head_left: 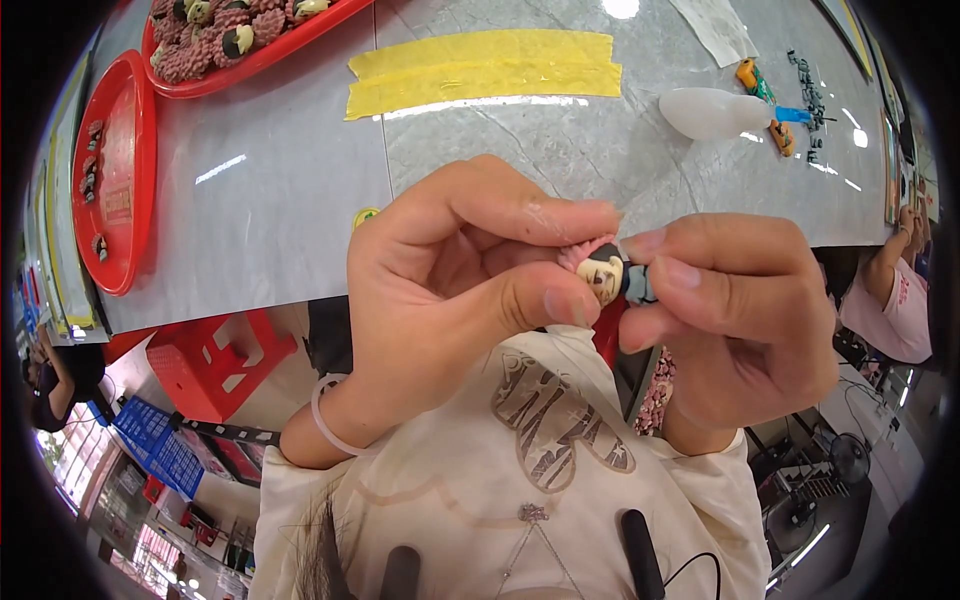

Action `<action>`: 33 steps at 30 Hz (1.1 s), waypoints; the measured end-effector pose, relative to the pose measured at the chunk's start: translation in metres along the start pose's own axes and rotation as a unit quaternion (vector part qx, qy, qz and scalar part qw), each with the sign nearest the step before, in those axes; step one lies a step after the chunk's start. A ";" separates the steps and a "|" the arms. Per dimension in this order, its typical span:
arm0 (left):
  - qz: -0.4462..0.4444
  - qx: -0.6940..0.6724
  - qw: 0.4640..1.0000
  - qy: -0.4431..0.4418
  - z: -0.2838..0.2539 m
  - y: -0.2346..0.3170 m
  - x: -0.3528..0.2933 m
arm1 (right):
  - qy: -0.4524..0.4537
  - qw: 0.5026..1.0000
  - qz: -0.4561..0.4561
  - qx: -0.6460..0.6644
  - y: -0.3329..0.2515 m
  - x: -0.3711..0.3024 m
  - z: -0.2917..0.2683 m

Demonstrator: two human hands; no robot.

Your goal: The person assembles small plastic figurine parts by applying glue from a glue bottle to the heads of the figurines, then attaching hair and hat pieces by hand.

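Observation:
A small doll figurine [602, 277] is held between my two hands, above my lap near the table's front edge. It has a cream face, black hair and a pink ruffled top, and lies on its side. My left hand [430, 290] pinches the head end between thumb and forefinger. With thumb and fingertips, my right hand [745, 310] grips the grey-blue body end [638, 284]. Head and body touch; whether they are joined I cannot tell. Fingertips hide part of both.
Pink ruffled heads fill a red tray [290, 62] at the back left. Another red tray [140, 215] at far left holds a few small pieces. Yellow tape [485, 70] crosses the table. A white squeeze bottle [705, 113] lies at right by small black pieces [805, 85]. People sit at both sides.

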State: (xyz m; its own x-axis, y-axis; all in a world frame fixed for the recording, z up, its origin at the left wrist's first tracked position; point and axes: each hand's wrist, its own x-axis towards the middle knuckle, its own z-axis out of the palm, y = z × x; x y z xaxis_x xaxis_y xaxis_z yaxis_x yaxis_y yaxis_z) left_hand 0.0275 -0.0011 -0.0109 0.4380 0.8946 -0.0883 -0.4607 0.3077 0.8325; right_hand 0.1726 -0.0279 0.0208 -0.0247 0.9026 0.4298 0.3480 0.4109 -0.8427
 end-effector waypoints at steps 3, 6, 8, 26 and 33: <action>-0.013 -0.010 1.000 0.016 0.001 0.002 0.000 | 0.005 0.999 -0.030 -0.025 0.002 0.000 0.003; 0.003 0.010 1.000 0.023 -0.002 -0.001 0.001 | 0.023 0.998 -0.036 -0.039 0.006 -0.002 0.007; 0.025 0.039 0.999 0.008 -0.007 -0.002 0.002 | 0.031 0.998 -0.031 -0.048 0.006 -0.001 0.010; 0.263 0.563 0.732 0.279 -0.091 0.126 0.016 | 0.130 0.981 -0.028 -0.142 0.010 -0.004 -0.016; 0.297 0.736 0.607 0.051 -0.066 0.102 0.089 | 0.130 0.987 0.000 -0.093 0.012 0.003 -0.020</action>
State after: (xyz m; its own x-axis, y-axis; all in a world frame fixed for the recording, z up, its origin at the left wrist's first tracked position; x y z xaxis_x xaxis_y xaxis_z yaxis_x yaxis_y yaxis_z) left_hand -0.0316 0.1315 0.0297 0.4466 0.7455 0.4948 0.7075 -0.6327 0.3148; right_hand 0.1954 -0.0231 0.0183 0.2083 0.8284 0.5199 0.5154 0.3588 -0.7782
